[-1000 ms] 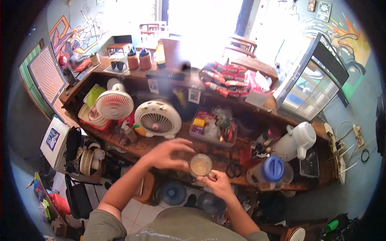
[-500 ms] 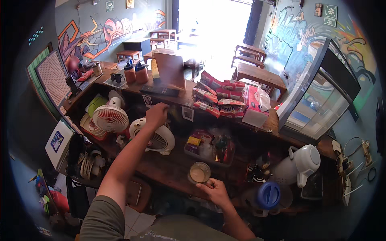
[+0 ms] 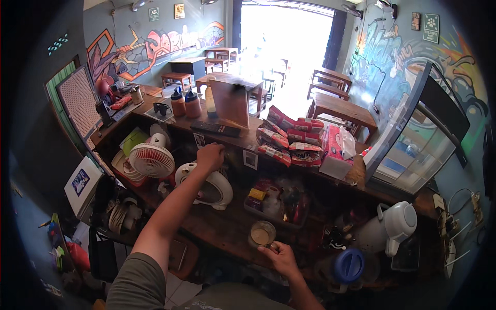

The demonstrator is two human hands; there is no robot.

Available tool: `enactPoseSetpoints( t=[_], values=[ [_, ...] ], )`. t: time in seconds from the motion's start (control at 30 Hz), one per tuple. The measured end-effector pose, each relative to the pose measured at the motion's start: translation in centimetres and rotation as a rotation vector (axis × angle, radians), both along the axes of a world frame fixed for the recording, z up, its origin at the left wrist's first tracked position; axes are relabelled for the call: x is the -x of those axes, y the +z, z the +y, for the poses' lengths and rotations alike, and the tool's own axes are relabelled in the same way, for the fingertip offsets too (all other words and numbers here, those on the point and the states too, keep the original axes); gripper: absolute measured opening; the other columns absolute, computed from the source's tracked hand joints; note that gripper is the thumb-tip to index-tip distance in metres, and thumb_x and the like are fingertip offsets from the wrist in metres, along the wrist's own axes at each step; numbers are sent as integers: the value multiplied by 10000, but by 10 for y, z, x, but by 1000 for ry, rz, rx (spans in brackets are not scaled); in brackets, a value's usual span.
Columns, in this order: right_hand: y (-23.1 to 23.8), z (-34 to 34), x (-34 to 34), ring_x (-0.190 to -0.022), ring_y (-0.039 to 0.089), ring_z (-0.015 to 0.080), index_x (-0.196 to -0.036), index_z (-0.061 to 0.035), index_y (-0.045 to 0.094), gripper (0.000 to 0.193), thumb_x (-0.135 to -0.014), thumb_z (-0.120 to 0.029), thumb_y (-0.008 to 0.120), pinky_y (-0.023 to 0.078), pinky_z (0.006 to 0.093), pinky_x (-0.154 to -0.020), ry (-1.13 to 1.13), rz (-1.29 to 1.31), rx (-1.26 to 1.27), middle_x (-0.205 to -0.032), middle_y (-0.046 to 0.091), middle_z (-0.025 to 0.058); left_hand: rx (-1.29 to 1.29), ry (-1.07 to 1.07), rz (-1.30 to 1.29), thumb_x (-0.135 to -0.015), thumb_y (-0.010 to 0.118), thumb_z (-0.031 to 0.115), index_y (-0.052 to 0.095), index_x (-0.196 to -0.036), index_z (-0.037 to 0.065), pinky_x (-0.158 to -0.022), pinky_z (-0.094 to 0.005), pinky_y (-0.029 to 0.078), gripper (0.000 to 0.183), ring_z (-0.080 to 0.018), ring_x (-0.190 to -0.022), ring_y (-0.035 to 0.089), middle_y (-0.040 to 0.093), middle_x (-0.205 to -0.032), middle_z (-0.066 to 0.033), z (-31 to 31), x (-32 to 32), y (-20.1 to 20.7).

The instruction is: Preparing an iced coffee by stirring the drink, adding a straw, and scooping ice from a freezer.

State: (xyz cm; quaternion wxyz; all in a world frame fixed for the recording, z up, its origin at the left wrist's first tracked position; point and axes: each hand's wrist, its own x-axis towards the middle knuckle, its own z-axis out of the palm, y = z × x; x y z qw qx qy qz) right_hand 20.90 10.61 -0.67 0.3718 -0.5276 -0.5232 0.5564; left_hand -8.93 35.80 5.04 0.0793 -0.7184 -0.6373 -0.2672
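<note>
1. Two hands are in my remote view, and they work apart. The right hand (image 3: 283,260) is at the handle side of a glass mug (image 3: 262,234); the left hand (image 3: 211,156) reaches far forward.

2. The right grip is pinching the mug by its handle, with the fingers bent close around it. The mug, with some light brown drink inside, is in front of the body, near the plastic box (image 3: 268,219) of small packets. Whether its bottom touches the surface (image 3: 230,223), I cannot tell.

3. The left grip I cannot judge well: its fingers are bent, but whether they hold something is hidden from me. This hand is just beside a small picture card (image 3: 199,140), below the black remote control (image 3: 215,129). The forearm passes in front of the white fan (image 3: 221,191) and covers part of it.

4. For good holding, I would want the right wrist quiet and the rim level, because the drink could spill if the body leans with the long reach.

5. For the left side, I would advise enough space between forearm and fan, and slow fingers near the card.

6. The jug with blue lid (image 3: 350,265) stands near the right forearm, so I would mind that elbow also.
</note>
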Motion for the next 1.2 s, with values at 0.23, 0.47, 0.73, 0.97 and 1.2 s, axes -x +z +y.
enactPoseSetpoints(
  t=[0.23,0.47,0.73,0.97,1.2],
  values=[
    [-1,2,5,-584,305,36,-611,-92,365,492,-844,-289,751,287,248,-499,50,-19,-44,-583,327,-79,105,9,38,-874,501,246,676,-1055,131,-822,-474,491,277,-339,-952,630,665,-975,-129,5,-2,-4],
    [0,5,3,-583,307,44,-609,-87,360,501,-844,-298,749,296,259,-501,80,-32,-64,-570,332,-57,59,69,282,-860,499,204,625,-861,120,-756,-505,468,151,-337,-828,657,680,-880,-118,14,-3,-10],
    [9,7,-1,-570,324,49,-609,-74,368,505,-847,-313,743,318,259,-502,84,-57,-48,-558,352,-39,-7,-85,204,-808,571,205,674,-990,158,-763,-478,465,215,-290,-872,663,687,-887,-86,6,-18,-9],
    [13,13,-2,-560,335,54,-610,-67,366,509,-840,-315,745,332,267,-499,76,-20,-91,-551,361,-29,126,94,171,-800,631,286,681,-1085,183,-750,-483,514,307,-339,-898,653,698,-919,-129,16,-12,-13],
    [4,17,-3,-564,332,69,-611,-60,368,507,-840,-319,740,327,283,-503,90,-62,-100,-553,356,-15,78,92,61,-797,604,290,673,-1113,147,-773,-461,519,355,-349,-867,664,698,-894,-159,13,-5,-22]
  ],
)
